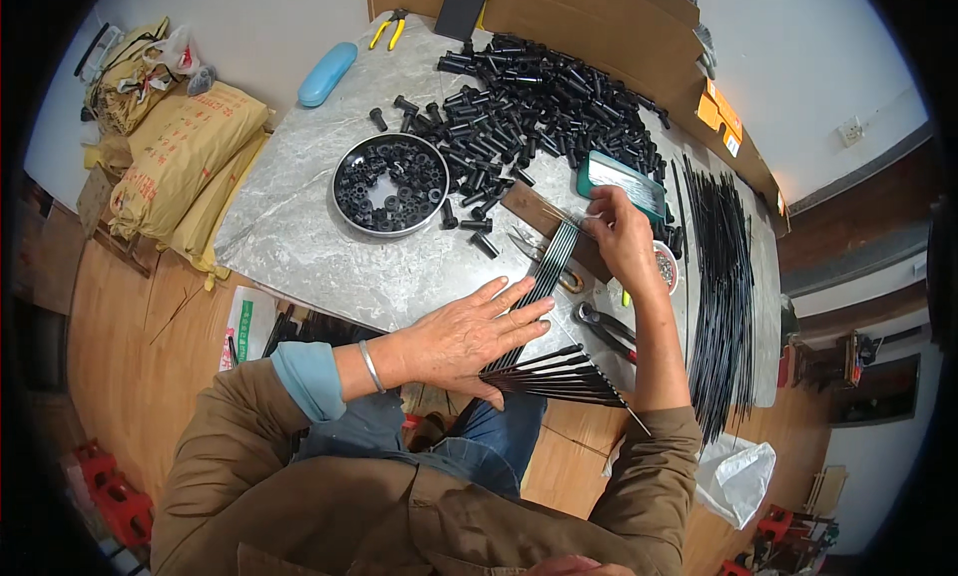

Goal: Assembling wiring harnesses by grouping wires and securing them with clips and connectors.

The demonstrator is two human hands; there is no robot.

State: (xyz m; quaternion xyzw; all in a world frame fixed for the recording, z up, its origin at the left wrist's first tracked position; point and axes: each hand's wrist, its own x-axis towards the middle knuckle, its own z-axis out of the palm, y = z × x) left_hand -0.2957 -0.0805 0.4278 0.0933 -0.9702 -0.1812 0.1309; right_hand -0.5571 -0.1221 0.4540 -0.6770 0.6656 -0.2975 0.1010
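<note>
1. Two hands are at work on a row of thin black rods point(544, 287) laid side by side on the grey marble desk point(299, 237), running from the near edge up toward a brown board point(534, 209).
2. The near part of the row is pressed flat by the left hand point(469, 332), palm down with fingers spread and straight; nothing is clasped in it. That flat pressure is best kept even, so that no rod rolls over its neighbour.
3. The far ends are met by the right hand point(621, 239), whose fingertips are pinched together on what looks like a fine silvery wire or pin; exactly what is pinched is too small to tell.
4. A fanned bundle of rods point(559, 375) sticks out over the desk edge below the left hand and is judged liable to slip if the palm is lifted.
5. A teal tray point(624, 182) of silvery pins lies just beyond the right hand, so short reaches are enough.
6. Pliers point(604, 327) and scissors point(544, 257) lie beside the row and are best kept off it.
7. A heap of black caps point(539, 97), a round tin point(389, 185) of more caps and a long sheaf of spare rods point(718, 277) lie well apart from the hands.
</note>
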